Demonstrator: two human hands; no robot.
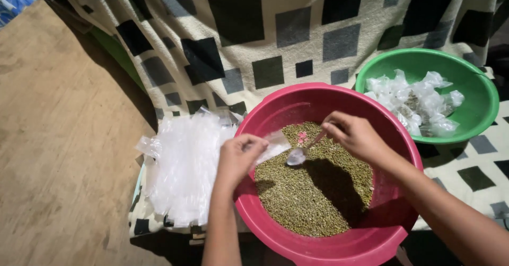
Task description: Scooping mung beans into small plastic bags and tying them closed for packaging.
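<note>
Both hands are working over the red basin. Right hand is pinching the handle of a small metal spoon between thumb and fingertips, its grip closed tight on the handle's top end so the bowl is hanging down and to the left, just above the green grains. Left hand is closing its grip on a small clear plastic bag, fingers curled over the bag's near edge, apparently to keep its mouth turned toward the spoon. The bag is sticking out to the right of that grip, and the spoon's bowl is sitting just beside its open end, almost touching it. From the right grip, the bag is lying down and to the left, a short way past the spoon's tip.

Below both grips, the grains are filling the basin's bottom, with a small pink speck lying on them near the spoon handle. Just left of the left hand, a heap of empty clear bags is lying within easy reach on the patterned cloth. Up and to the right of the right hand, a green bowl is holding small filled, tied bags, well apart from the spoon. Farther left, a bare wooden floor is showing.
</note>
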